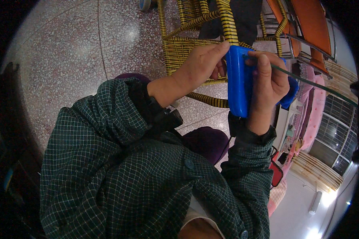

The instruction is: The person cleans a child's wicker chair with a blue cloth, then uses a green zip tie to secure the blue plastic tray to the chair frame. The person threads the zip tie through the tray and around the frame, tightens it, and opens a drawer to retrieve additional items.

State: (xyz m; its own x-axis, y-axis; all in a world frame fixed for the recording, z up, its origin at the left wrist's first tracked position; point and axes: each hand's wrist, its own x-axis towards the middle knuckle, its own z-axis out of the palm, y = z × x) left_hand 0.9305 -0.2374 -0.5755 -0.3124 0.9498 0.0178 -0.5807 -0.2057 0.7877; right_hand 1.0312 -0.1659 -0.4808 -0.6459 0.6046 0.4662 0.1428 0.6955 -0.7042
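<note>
I saw both hands on the blue rectangular plastic case (238, 81), held in mid-air, long axis upright. Left hand (199, 65) clamped on its left edge; right hand (269, 79) wrapped round its right side, pinching a thin dark green wire (315, 84) trailing right. Yellow-black woven chair (187, 44) behind.

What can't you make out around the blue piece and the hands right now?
Head view only:
- Blue piece: its right side is covered by the right hand; what kind of thing it is stays unclear.
- Left hand: fingertips hidden behind the blue piece.
- Thin green rod: its near end is lost under the right fingers, its far end fades at the dark rim.
- Yellow wicker chair: top cut off by the upper edge.
</note>
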